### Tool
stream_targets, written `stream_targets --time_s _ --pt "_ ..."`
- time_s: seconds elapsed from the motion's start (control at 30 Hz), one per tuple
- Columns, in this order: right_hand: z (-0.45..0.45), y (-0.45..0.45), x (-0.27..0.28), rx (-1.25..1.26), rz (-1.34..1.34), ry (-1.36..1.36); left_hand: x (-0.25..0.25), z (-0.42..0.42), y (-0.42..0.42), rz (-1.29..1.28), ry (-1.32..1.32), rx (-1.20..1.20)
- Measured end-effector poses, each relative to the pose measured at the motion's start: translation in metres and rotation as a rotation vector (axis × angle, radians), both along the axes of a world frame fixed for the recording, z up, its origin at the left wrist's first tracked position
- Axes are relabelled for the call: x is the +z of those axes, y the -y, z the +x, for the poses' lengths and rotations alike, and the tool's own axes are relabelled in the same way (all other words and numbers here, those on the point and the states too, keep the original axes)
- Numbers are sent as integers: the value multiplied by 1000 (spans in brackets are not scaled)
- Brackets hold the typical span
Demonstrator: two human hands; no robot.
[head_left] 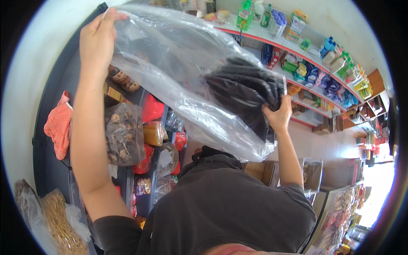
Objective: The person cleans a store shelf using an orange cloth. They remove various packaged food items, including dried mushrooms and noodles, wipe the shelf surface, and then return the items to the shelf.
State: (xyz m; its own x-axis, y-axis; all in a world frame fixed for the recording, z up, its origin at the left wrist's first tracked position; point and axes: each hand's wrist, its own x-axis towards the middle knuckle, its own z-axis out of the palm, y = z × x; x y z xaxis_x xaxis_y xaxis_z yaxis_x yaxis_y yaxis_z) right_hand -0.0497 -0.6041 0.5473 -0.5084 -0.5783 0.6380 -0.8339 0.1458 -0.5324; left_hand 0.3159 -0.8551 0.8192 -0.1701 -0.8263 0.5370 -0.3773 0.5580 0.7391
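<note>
My left hand (97,44) is raised at the upper left, its fingers pinching one end of a large clear plastic bag (172,41). The bag stretches slantwise across the view to my right hand (280,114), which grips the other end. Dark, folded sheet-like contents (242,86) lie bunched in the bag near the right hand; the plastic over them hides exactly what they are. A narrow white strip (284,84) sticks up by the right fingers. Below my left forearm, a clear bag of dried mushrooms (124,134) rests on the dark stepped shelf.
A coral-coloured cloth (59,126) lies on the top shelf by the wall. Bagged dry strands (62,220) sit at the lower left. Red packets (153,108) fill lower tiers. Beyond stand shelves (322,63) of bottles and boxed goods. A cardboard box (259,170) is at my right.
</note>
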Motion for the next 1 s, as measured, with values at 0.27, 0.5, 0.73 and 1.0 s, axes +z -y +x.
stream_targets --time_s 0.27,0.5,0.73,1.0 --pt "40 -32 -100 109 428 172 -118 -26 50 254 61 -4" --pt "52 -19 -107 398 365 59 -182 69 111 77 696 159" --pt "45 -5 -91 666 443 6 -183 -40 61 -214 1389 152" --pt "27 -7 -90 796 496 -39 -373 -45 128 -143 1427 -19"
